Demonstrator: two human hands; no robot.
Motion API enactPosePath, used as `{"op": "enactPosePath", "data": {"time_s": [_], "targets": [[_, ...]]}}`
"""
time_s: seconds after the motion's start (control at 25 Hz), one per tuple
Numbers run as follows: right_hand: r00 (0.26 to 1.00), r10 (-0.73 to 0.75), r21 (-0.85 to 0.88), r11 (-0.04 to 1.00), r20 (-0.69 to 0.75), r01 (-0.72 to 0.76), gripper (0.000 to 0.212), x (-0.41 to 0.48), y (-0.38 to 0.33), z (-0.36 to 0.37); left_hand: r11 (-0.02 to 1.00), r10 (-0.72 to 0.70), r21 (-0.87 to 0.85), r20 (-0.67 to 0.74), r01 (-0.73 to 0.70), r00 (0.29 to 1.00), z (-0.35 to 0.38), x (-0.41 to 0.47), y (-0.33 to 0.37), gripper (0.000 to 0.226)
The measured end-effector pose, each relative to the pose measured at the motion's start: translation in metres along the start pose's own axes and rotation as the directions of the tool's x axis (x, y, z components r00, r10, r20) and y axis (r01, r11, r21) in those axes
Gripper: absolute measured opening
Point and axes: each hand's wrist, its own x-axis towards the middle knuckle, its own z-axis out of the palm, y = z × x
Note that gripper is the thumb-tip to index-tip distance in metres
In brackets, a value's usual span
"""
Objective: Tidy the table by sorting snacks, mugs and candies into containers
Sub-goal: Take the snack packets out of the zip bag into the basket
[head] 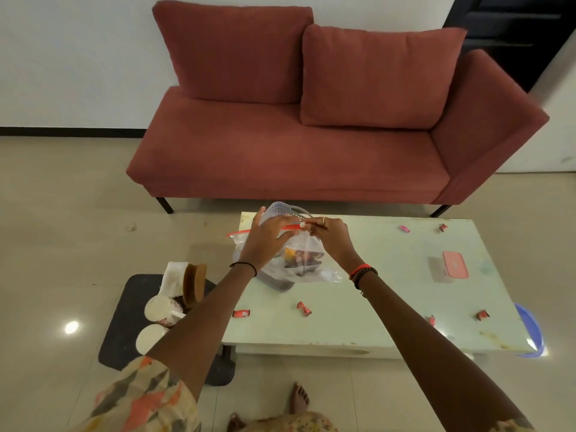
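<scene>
Over the table [374,275], zip bag [299,260] between both hands.

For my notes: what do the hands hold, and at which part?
Both hands hold a clear zip bag at its red top seal.

You get no readable text: red print on cups [162,308] and candy wrappers [242,313] too blurred.
</scene>
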Motion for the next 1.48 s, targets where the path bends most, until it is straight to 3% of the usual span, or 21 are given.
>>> {"op": "enactPosePath", "data": {"time_s": [0.12, 0.24, 0.48, 0.68, 1.04, 1.2, 1.28, 1.36, 1.48], "targets": [[0.999, 0.028, 0.002, 1.000, -0.019, -0.028, 0.016, 0.000, 0.006, -0.008, 0.996, -0.071, -0.046, 0.047, 0.073, 0.996, 0.007, 0.010, 0.014, 0.033], [0.996, 0.070, 0.089, 0.994, -0.060, -0.065, 0.005, 0.000, 0.009, -0.014, 0.995, -0.050, -0.085, 0.024, 0.052, 0.998, 0.008, 0.017, 0.022, 0.030], [0.993, -0.002, 0.060, 0.998, -0.118, 0.009, 0.011, -0.001, 0.014, -0.023, 0.997, 0.013, -0.080, 0.062, -0.008, 0.998, 0.007, 0.033, 0.033, 0.029], [0.983, -0.008, 0.074, 0.997, -0.185, 0.023, 0.010, 0.006, 0.013, -0.036, 0.993, -0.020, -0.115, 0.026, 0.023, 0.999, 0.006, 0.038, 0.032, 0.023], [0.959, -0.006, 0.150, 0.987, -0.282, 0.050, 0.005, 0.014, 0.019, -0.079, 0.988, -0.136, 0.067, -0.002, 0.136, 0.991, -0.007, 0.031, 0.001, 0.018], [0.964, 0.031, 0.021, 0.999, -0.264, -0.026, 0.004, 0.026, 0.027, -0.085, 0.989, -0.116, -0.097, -0.070, 0.109, 0.991, -0.003, 0.032, 0.011, 0.019], [0.975, -0.048, -0.171, 0.985, -0.219, 0.010, 0.012, 0.027, 0.026, -0.082, 0.998, -0.058, -0.030, -0.062, 0.056, 0.996, 0.003, 0.033, 0.015, 0.019], [0.981, -0.190, -0.362, 0.918, -0.043, 0.162, 0.025, 0.024, 0.023, -0.070, 0.995, -0.020, 0.099, -0.021, 0.022, 1.000, 0.007, 0.031, 0.017, 0.019], [0.968, -0.185, -0.511, 0.824, 0.168, 0.246, 0.029, 0.021, 0.016, -0.041, 0.974, 0.022, 0.225, -0.040, -0.012, 0.999, 0.007, 0.027, 0.019, 0.018]]}}
